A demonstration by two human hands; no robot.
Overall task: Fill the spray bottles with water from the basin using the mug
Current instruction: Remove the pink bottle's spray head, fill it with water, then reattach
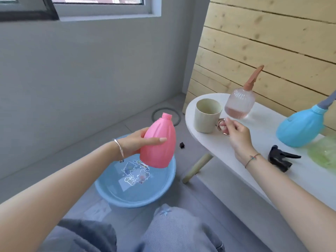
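Nearest, on the floor, the round blue plastic basin (109,190) holds clear water; it sits just below the counter's end, probably to keep each scoop short. Above its far rim the left hand (134,144) holds the uncapped pink plastic bottle (160,140). Fingers and thumb are curled round its body and its neck is tilted up and away, presumably so that spills fall back into the basin. On the white oval counter (227,160) lies the black trigger spray head (281,158), likely unscrewed from that bottle. The right hand (236,135) pinches the metallic loop handle of the beige ribbed mug (207,115), which stands upright on the counter, not yet dipped. Just behind it is the clear ribbed spray bottle with a terracotta nozzle (240,104). Farther right is the sky-blue spray bottle (300,126). Both are capped.
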